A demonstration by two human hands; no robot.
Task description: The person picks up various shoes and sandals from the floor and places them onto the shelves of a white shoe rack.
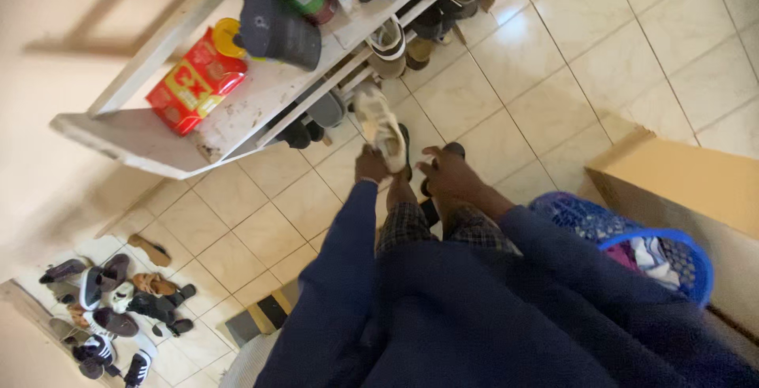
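Head view: left hand fingers pinch a pale shoe by its heel; right hand fingers spread just beside. Better to support the sole underneath, toe toward the shoe rack.

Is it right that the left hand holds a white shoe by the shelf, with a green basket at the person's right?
Not quite. The head view shows the basket is blue, not green. The rest holds: the left hand holds a white shoe by the shelf, and the basket is at the person's right.
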